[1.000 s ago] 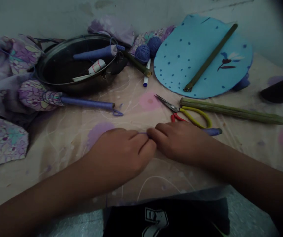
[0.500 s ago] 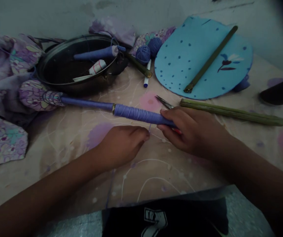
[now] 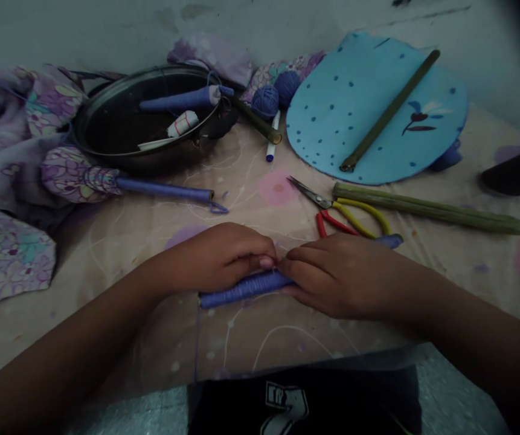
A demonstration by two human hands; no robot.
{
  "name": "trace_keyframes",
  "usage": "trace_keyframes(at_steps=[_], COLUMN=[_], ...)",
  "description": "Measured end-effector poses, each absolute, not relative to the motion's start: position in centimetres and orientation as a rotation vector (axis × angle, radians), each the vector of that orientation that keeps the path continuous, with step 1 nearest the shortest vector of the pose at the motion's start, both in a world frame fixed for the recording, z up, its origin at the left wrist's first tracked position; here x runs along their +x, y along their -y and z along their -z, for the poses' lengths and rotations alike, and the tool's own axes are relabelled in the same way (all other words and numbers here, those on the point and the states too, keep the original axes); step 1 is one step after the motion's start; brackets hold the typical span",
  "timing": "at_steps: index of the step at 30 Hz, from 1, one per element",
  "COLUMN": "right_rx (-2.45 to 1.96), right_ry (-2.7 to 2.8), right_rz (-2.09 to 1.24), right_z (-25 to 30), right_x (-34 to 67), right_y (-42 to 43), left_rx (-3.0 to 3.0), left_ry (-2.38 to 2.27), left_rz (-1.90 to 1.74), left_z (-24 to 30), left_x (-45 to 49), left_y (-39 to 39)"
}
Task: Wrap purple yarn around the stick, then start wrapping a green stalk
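Near the front edge of the table [image 3: 314, 338], the right hand [image 3: 339, 275] curls around a yarn-wrapped stick [image 3: 246, 289]; the left hand [image 3: 223, 257], fingers bent, meets it — its hold cannot be told. Just beyond lie scissors [image 3: 324, 203].

Beyond grip, rightward, way blocked by scissors [image 3: 320, 199] and green stalk [image 3: 432, 210]. Near side left open, crossed leftward by thread [image 3: 197, 344].

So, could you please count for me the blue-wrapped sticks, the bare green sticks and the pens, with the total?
Blue-wrapped sticks: 3
Bare green sticks: 3
Pen: 1
Total: 7
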State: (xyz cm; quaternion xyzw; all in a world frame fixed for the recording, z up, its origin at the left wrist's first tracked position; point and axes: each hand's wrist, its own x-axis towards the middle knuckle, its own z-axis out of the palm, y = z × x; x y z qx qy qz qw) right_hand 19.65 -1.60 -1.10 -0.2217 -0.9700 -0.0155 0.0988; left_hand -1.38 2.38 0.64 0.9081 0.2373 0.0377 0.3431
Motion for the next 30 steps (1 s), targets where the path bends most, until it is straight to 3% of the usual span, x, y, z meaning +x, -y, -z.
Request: trace_keyframes(at_steps=[4,7,9,14,18,21,30], right_rx=[-0.666,-0.831,-0.959,-1.172,-1.042,-0.865,-0.686], right_ry=[2.612,2.474,2.427,2.546,2.822,2.907,2.611], right_rz=[0.047,0.087,0.123,0.152,0.013,-0.129,-0.11], right_z=[0.8,1.0,1.3,1.7,1.7,1.4,0.7], right_x=[19.8,19.9,19.9,19.4,19.0,19.0,19.9], right_y=[1.7,1.4,1.0,0.7,1.3,1.7,1.7], left_rx=[2.057,2.08,2.268,2.923,3.196,2.993,1.964], left_ry=[-0.586,-0.725,-0.814,-0.864,-0.69,-0.683,-0.533], left_rz=[-0.126,-0.346,-0.431,-0.223,-0.162,-0.148,-0.051], left_z=[-0.1,0.6,0.9,0.3,-0.7,-1.1,0.5], left_x=[-1.8,-1.6,-1.2,-0.5,-0.8,-1.1,-2.0], left_y=[-2.4,-1.5,-0.6,0.9,0.9,-0.1,-3.1])
